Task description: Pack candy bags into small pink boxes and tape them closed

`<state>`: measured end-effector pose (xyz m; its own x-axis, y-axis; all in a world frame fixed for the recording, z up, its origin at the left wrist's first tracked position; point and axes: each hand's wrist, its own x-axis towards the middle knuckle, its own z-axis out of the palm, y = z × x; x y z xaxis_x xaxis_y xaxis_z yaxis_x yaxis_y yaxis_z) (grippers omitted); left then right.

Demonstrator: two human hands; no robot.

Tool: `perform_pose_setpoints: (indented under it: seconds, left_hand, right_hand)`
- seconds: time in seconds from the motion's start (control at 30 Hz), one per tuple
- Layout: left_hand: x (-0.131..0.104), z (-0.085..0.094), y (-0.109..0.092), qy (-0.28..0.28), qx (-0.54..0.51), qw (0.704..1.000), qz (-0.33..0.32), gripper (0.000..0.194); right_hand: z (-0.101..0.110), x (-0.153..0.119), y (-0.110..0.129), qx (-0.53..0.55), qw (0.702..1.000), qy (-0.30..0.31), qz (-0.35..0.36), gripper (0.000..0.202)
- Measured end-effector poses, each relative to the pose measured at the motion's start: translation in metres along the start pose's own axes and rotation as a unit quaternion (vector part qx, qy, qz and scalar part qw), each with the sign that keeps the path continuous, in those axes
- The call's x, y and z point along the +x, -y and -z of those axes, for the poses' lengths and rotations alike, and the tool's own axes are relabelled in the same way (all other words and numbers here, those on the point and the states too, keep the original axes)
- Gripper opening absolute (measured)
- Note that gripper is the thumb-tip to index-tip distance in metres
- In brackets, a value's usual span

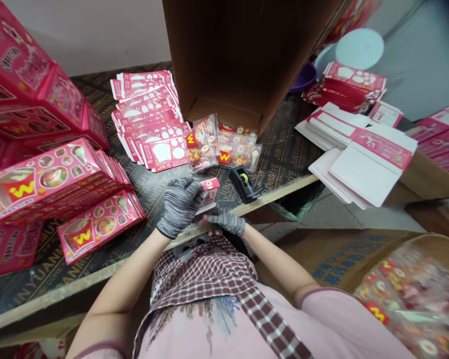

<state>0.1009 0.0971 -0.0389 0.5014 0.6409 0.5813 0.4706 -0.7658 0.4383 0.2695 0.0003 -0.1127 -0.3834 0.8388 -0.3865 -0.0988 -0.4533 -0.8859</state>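
A small pink box (210, 188) stands at the table's front edge, one white flap showing at its lower end. My left hand (180, 203), in a grey striped glove, is wrapped round the box's left side. Just below and right, my right hand (224, 222) has its glove on with bare fingertips near the white flap; what those fingers hold, if anything, is hidden. Behind the box lie clear packets (204, 142) of candy. A black tape dispenser (244, 183) with yellow tape is to the right of the box.
Flat pink cards (149, 119) lie fanned behind my left hand. Stacked pink boxes (41, 179) fill the left. A large open carton (224, 60) stands at the back. White-and-pink flattened boxes (370, 169) are at right, above a bag of candy packets (407, 299).
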Motion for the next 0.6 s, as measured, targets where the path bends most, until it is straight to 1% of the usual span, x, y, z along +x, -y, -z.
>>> perform_pose_setpoints:
  seconds: [0.03,0.07,0.1,0.13,0.17,0.2,0.23,0.27,0.3,0.33,0.37,0.43,0.47,0.5,0.53,0.6]
  left_hand:
    - [0.000,0.008,0.005,-0.039,-0.044,0.998,0.028,0.017]
    - [-0.002,0.017,0.010,-0.079,-0.093,0.990,0.064,0.022]
    - [-0.005,0.025,0.016,-0.113,-0.141,0.978,0.103,0.031]
    - [-0.009,0.033,0.022,-0.139,-0.182,0.963,0.140,0.041]
    - [-0.015,0.039,0.029,-0.153,-0.216,0.949,0.173,0.050]
    - [-0.022,0.043,0.035,-0.155,-0.243,0.937,0.197,0.057]
    - [-0.031,0.045,0.041,-0.145,-0.264,0.928,0.217,0.063]
    - [-0.040,0.045,0.047,-0.127,-0.279,0.922,0.237,0.068]
    - [-0.050,0.042,0.052,-0.095,-0.289,0.918,0.254,0.070]
    - [-0.059,0.038,0.058,-0.051,-0.295,0.916,0.268,0.070]
    - [-0.068,0.032,0.062,0.006,-0.296,0.914,0.277,0.068]
    - [-0.080,0.018,0.069,0.113,-0.300,0.906,0.277,0.061]
    - [-0.083,0.010,0.070,0.135,-0.302,0.904,0.270,0.058]
    - [-0.085,0.001,0.071,0.127,-0.301,0.907,0.265,0.055]
    - [-0.086,-0.009,0.071,0.093,-0.294,0.914,0.262,0.054]
    - [-0.086,-0.028,0.069,-0.009,-0.256,0.931,0.261,0.058]
  right_hand:
    - [-0.003,0.004,-0.011,0.050,0.997,0.050,-0.015,0.063]
    - [-0.004,0.009,-0.021,0.098,0.992,0.077,-0.010,0.070]
    - [-0.004,0.014,-0.028,0.135,0.988,0.070,0.020,0.075]
    - [0.000,0.021,-0.031,0.159,0.985,0.030,0.065,0.077]
    - [0.006,0.028,-0.030,0.172,0.978,-0.033,0.116,0.079]
    - [0.014,0.036,-0.024,0.177,0.966,-0.100,0.162,0.082]
    - [0.025,0.044,-0.016,0.175,0.951,-0.163,0.197,0.085]
    - [0.036,0.051,-0.005,0.172,0.938,-0.210,0.216,0.086]
    - [0.047,0.056,0.007,0.166,0.929,-0.244,0.225,0.083]
    - [0.056,0.060,0.020,0.155,0.919,-0.278,0.231,0.078]
    - [0.063,0.063,0.032,0.137,0.909,-0.313,0.240,0.073]
    - [0.068,0.064,0.052,0.067,0.881,-0.383,0.270,0.064]
    - [0.067,0.064,0.060,0.020,0.870,-0.400,0.288,0.061]
    - [0.063,0.063,0.065,-0.030,0.863,-0.401,0.305,0.059]
    - [0.057,0.063,0.069,-0.079,0.860,-0.391,0.319,0.058]
    - [0.042,0.066,0.071,-0.148,0.853,-0.369,0.339,0.061]
